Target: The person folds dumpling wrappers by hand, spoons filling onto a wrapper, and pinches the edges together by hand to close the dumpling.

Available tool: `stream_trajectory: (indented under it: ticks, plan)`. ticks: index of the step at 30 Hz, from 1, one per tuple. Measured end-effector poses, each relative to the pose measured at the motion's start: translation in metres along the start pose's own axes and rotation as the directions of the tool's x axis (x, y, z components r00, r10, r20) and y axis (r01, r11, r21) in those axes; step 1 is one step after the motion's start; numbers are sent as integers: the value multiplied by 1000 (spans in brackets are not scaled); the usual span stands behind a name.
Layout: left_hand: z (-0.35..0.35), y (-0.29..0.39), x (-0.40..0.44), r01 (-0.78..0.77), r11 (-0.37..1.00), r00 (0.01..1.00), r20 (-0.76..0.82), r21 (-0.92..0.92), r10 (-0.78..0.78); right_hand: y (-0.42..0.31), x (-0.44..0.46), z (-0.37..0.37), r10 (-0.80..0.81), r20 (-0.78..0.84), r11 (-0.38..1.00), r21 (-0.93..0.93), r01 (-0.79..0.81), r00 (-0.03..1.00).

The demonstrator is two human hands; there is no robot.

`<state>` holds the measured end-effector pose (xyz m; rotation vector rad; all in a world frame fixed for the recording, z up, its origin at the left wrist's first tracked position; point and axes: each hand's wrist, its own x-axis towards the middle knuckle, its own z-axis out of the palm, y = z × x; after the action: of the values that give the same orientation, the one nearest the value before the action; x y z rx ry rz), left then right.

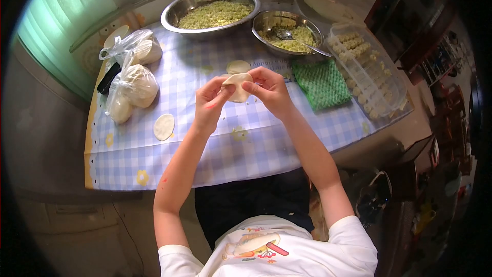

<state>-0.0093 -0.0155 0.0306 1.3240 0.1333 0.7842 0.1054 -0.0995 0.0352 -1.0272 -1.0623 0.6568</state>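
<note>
Got my left grip and right grip both pinching a dough wrapper, big metal bowl sits by the far edge of the surface.

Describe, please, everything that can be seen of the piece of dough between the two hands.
The piece of dough is pale cream, thin, soft-looking and roughly round, with a slightly uneven edge. The left hand and the right hand hold it at opposite sides, with the thumbs on its near face. It is above the checked tablecloth, just in front of another dough round. Whether any filling is inside, I cannot tell.
</note>
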Motion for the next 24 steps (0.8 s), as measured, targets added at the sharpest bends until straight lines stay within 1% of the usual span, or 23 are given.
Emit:
stream_trajectory:
  ticks: [4,5,8,11,14,17,20,23,24]
  plan:
    - [4,4,-1,34,999,998,45,-19,-33,-1,-2,-2,7,-28,999,-44,-9,1000]
    - [5,4,-1,33,999,999,32,-16,-33,0,-3,-2,1,-31,998,-61,-3,1000]
    - [1,-2,0,-27,998,999,40,49,25,-4,-3,1,-29,-43,993,-118,24,999]
    - [3,-1,-1,-81,993,995,64,85,75,-4,-3,4,-43,-33,999,4,44,999]
    - [2,-5,0,-114,983,992,71,143,105,-5,-3,0,-8,-8,996,-85,7,1000]
    - [7,3,-2,-42,988,999,21,145,40,-1,-4,-2,-18,-37,986,-167,12,999]
    - [7,2,-1,-39,997,999,26,69,37,-4,-5,-1,-26,-39,969,-246,16,999]
    - [4,-4,0,-72,990,996,56,121,66,-7,-6,0,-56,-25,967,-251,47,998]
    - [3,-4,1,-92,986,994,67,140,83,-6,-5,0,-53,-20,975,-218,47,998]
